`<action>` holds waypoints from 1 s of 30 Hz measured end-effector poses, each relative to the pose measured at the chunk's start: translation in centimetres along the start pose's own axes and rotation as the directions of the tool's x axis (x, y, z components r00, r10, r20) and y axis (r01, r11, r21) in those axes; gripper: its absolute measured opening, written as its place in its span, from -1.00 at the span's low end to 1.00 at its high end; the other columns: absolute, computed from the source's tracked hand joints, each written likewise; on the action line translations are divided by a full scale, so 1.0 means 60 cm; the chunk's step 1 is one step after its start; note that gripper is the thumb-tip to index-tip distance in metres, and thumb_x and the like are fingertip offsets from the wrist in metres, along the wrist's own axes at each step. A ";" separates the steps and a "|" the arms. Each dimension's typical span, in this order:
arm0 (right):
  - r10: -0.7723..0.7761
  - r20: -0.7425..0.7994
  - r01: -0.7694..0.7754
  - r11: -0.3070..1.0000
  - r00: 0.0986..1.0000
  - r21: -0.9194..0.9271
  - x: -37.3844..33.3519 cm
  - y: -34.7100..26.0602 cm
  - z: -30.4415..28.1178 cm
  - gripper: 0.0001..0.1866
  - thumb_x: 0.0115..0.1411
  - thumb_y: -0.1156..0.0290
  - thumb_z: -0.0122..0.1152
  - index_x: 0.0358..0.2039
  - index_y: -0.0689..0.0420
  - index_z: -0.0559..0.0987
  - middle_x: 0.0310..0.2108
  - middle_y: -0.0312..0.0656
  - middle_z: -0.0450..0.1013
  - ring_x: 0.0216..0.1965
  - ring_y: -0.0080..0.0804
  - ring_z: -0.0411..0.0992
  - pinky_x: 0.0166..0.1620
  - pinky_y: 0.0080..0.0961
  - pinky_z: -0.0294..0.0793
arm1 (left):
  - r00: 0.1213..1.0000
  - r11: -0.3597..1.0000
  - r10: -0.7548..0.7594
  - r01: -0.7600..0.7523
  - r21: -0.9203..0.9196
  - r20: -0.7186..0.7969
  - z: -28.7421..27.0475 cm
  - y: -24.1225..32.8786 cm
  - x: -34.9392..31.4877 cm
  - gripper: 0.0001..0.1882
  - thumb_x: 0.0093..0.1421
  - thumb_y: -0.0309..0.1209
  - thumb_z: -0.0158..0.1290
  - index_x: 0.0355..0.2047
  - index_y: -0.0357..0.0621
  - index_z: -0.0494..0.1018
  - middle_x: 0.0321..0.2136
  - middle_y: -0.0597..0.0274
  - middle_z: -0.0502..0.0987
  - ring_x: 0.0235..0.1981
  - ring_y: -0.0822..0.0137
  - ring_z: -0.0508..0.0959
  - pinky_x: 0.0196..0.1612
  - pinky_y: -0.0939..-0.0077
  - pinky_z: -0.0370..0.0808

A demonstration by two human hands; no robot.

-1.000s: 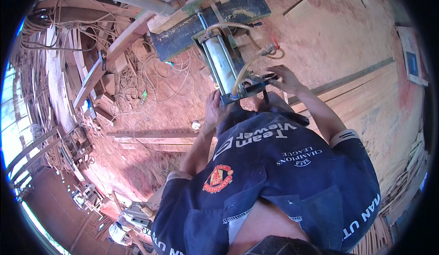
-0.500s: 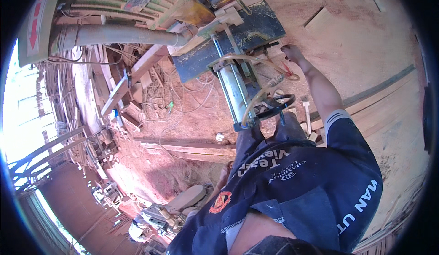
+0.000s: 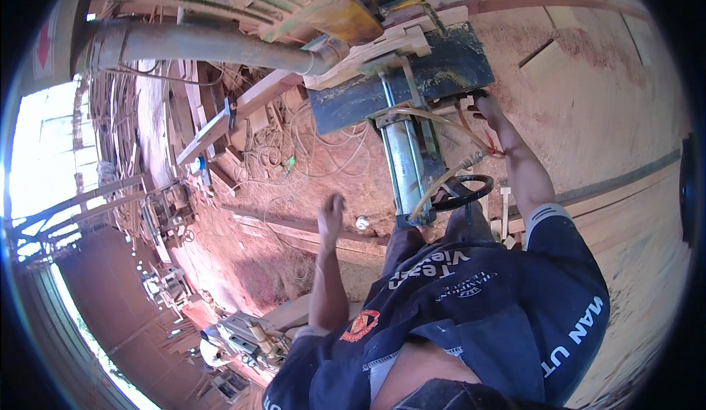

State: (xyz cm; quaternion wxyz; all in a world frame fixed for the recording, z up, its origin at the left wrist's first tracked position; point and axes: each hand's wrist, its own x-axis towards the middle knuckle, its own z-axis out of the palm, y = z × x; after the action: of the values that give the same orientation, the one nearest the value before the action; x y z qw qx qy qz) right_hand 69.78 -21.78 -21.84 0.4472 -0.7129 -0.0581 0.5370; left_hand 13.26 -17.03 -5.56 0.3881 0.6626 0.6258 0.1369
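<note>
Nr 1 cyl. (image 3: 402, 161), L hand's (image 3: 330, 220) fingers curl narrow; R hand's (image 3: 491, 108) by 1 board (image 3: 452, 61), can't tell if gripping.

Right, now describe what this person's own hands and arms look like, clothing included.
The left hand and right hand are ungloved, the forearms bare. The right sleeve is short and dark navy, with a pale cuff crossed by dark stripes; white lettering shows near that shoulder. The left sleeve is navy too, pale-edged.
</note>
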 end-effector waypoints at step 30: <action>0.376 -0.318 -0.297 0.916 0.870 0.270 -0.681 0.893 0.379 -0.52 0.44 0.05 0.19 0.17 0.14 0.57 -0.30 -0.22 0.56 -0.34 -0.37 0.56 -0.42 -0.35 0.56 | 0.754 0.682 0.620 -0.654 0.328 0.215 -0.065 0.216 0.572 -0.20 0.17 -0.29 0.29 0.41 0.08 0.25 0.05 -0.28 0.53 -0.01 -0.30 0.64 0.05 -0.10 0.64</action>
State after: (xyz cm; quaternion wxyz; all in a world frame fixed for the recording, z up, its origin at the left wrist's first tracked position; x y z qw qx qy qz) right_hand 12.85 -63.50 -30.75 0.4225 -0.7470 0.2091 0.4688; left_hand 26.19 17.53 -4.55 0.2056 0.9063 0.3528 0.1093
